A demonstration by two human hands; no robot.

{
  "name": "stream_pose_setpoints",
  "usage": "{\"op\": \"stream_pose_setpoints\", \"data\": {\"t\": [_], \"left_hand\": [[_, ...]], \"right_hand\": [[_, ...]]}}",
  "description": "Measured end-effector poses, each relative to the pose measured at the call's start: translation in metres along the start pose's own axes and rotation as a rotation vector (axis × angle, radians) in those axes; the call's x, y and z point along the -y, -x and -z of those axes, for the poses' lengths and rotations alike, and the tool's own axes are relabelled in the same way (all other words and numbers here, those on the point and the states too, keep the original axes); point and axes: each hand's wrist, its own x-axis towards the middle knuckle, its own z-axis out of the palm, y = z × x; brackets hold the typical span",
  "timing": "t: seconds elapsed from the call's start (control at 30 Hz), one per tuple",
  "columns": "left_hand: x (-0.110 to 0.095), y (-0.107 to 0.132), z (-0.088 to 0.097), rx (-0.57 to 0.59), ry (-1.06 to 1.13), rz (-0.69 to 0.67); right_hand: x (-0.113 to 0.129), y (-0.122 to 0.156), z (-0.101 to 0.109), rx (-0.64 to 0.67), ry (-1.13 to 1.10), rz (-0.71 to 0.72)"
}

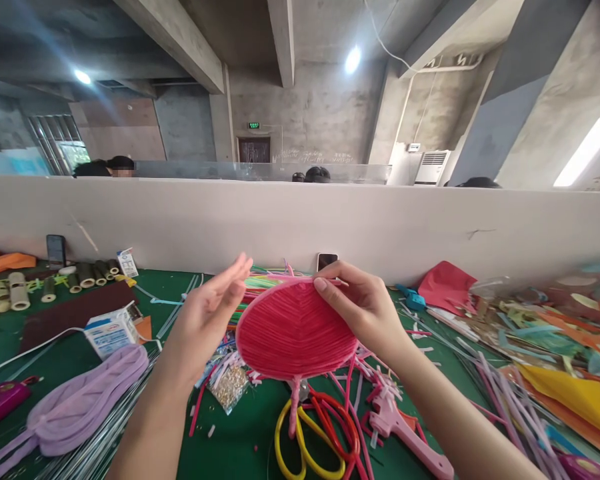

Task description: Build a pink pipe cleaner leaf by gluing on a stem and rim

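A pink leaf-shaped piece [293,330] made of rows of fuzzy pipe cleaner is held up over the green table. My right hand [363,303] pinches its upper right edge between thumb and fingers. My left hand [207,313] hovers just left of the piece with fingers stretched out and together, apart from it and holding nothing. The short pink stem of the piece hangs down toward yellow and red scissors [315,430].
A lilac pipe-cleaner leaf [87,393] lies at front left beside metal wires. A small white box [111,330], bamboo tube pieces [45,283], a pink glue gun [405,433], loose pipe cleaners and coloured paper scraps [555,340] cover the green mat [240,427]. A grey partition [300,223] stands behind.
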Motion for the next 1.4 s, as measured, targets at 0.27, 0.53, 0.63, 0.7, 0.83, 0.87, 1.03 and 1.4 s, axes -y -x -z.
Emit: {"op": "stream_pose_setpoints", "data": {"t": [0.27, 0.53, 0.63, 0.7, 0.83, 0.87, 1.03, 1.4], "left_hand": [[0.000, -0.002, -0.009, -0.045, -0.177, -0.034], [0.000, -0.001, -0.010, 0.042, -0.153, -0.078], [-0.002, 0.000, -0.015, -0.064, -0.205, -0.105], [-0.003, -0.001, -0.017, -0.109, -0.189, -0.121], [-0.003, -0.001, -0.015, 0.023, -0.049, -0.087], [-0.003, -0.001, -0.015, 0.081, -0.011, -0.070], [-0.002, 0.000, -0.018, -0.034, -0.123, -0.118], [-0.003, -0.003, -0.009, 0.080, -0.017, -0.024]], "right_hand": [[-0.002, 0.001, 0.002, -0.015, 0.000, -0.006], [-0.003, 0.002, 0.003, -0.029, -0.028, -0.021], [-0.002, 0.003, 0.003, -0.023, -0.036, -0.007], [-0.001, 0.004, 0.003, -0.020, -0.033, 0.002], [0.000, 0.004, 0.004, -0.024, -0.019, -0.002], [0.000, 0.004, 0.004, -0.023, -0.019, -0.003], [0.002, 0.002, 0.002, -0.015, -0.035, 0.006], [0.004, 0.003, 0.002, -0.032, -0.057, -0.029]]}}
